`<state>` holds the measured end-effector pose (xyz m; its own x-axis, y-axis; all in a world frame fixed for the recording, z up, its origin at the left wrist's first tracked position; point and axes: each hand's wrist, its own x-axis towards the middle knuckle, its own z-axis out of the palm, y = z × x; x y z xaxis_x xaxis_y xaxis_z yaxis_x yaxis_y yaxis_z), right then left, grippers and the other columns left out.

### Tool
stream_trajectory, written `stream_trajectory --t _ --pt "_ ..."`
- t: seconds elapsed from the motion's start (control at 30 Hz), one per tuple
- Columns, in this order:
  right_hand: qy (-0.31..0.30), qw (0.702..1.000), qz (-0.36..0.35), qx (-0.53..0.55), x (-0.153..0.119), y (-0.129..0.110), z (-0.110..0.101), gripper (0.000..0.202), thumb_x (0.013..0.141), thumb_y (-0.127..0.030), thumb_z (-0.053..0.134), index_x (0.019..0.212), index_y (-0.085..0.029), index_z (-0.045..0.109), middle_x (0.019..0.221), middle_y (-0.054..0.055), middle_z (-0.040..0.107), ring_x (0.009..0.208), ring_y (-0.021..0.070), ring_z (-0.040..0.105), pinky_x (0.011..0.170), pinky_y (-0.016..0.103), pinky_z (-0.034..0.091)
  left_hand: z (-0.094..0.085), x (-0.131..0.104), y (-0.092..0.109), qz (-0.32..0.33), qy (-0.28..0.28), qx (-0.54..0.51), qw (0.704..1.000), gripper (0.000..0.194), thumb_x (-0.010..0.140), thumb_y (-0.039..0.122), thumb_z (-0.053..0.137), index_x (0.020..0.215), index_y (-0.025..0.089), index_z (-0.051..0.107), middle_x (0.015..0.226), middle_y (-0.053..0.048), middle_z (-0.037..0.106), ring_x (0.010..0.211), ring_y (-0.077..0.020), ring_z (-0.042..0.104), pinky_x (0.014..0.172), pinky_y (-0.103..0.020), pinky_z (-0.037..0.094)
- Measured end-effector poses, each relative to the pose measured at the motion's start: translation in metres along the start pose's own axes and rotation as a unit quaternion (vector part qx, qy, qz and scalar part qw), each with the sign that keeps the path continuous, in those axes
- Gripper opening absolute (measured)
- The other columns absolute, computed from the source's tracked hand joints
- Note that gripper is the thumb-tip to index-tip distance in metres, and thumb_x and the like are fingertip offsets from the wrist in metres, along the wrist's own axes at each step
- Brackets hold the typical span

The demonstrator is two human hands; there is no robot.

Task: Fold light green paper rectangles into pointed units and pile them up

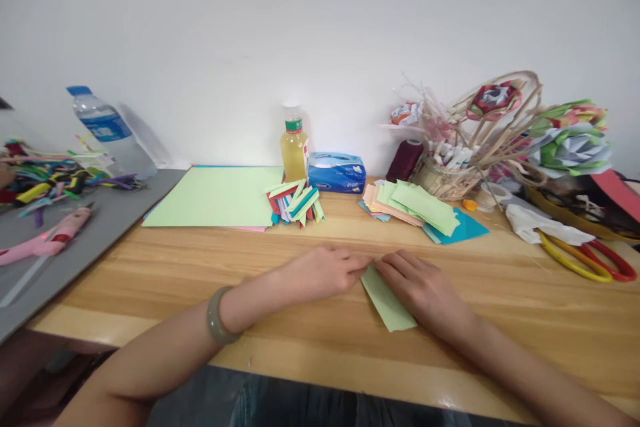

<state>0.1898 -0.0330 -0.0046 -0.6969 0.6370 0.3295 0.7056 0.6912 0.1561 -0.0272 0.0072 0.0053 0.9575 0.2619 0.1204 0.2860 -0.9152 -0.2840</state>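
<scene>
A light green strip of paper lies slanted on the wooden table in front of me, its near end free. At the paper's far end my left hand is closed, with the fingertips pinching its corner. My right hand bends over the paper's right edge, fingers together and pressed onto the same far end. The fingertips of both hands nearly meet there and hide that end. A stone-like bangle circles my left wrist.
Behind my hands are folded paper pieces, a green paper stack, a tissue pack and a juice bottle. Large green sheets lie left. A pink glue gun rests far left; scissors lie right.
</scene>
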Motion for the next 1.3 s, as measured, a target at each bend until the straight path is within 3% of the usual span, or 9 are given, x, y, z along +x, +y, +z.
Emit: stream_trajectory --t 0.4,0.73,0.97,1.13,1.3 --pt "-0.02 0.997 -0.037 -0.057 0.003 -0.001 -0.005 0.026 0.088 -0.004 0.035 0.091 -0.011 0.06 0.079 0.01 0.06 0.076 0.0227 0.052 0.062 0.033 0.042 -0.003 0.001 0.0 -0.011 -0.027 -0.022 0.999 0.035 0.091 0.012 0.042 0.126 0.013 0.046 0.127 -0.008 0.054 0.098 -0.0153 0.057 0.079 -0.024 0.045" --pt "-0.032 0.999 -0.024 -0.037 0.003 -0.001 -0.004 0.025 0.089 -0.007 0.035 0.092 -0.013 0.06 0.082 0.009 0.06 0.077 0.022 0.051 0.064 0.033 0.042 -0.002 0.002 0.001 -0.016 -0.017 -0.03 0.999 0.03 0.09 0.011 0.043 0.119 0.013 0.052 0.124 -0.009 0.056 0.09 -0.0148 0.058 0.077 -0.025 0.047" --pt "-0.037 0.999 -0.035 -0.005 -0.002 0.001 -0.004 0.026 0.091 -0.01 0.035 0.096 -0.01 0.06 0.085 0.011 0.059 0.079 0.0227 0.052 0.067 0.035 0.046 0.001 0.003 -0.001 -0.017 -0.013 -0.053 0.998 0.032 0.091 0.01 0.04 0.122 0.013 0.049 0.129 -0.006 0.053 0.096 -0.0152 0.058 0.08 -0.026 0.045" --pt "-0.055 0.998 -0.035 0.009 -0.006 0.0 -0.007 0.027 0.091 -0.01 0.034 0.105 -0.009 0.058 0.087 0.012 0.059 0.081 0.0228 0.052 0.069 0.038 0.049 0.002 0.004 -0.005 -0.034 -0.02 -0.097 0.995 0.035 0.092 0.008 0.038 0.126 0.014 0.045 0.119 -0.002 0.061 0.095 -0.0126 0.059 0.084 -0.025 0.043" --pt "-0.057 0.997 -0.019 0.05 -0.008 0.004 -0.007 0.027 0.091 -0.013 0.035 0.105 -0.012 0.059 0.089 0.012 0.059 0.084 0.0225 0.053 0.071 0.039 0.049 -0.001 0.006 0.001 -0.035 -0.021 -0.048 0.998 0.032 0.092 0.012 0.041 0.123 0.014 0.049 0.124 -0.005 0.057 0.092 -0.0152 0.059 0.079 -0.027 0.045"
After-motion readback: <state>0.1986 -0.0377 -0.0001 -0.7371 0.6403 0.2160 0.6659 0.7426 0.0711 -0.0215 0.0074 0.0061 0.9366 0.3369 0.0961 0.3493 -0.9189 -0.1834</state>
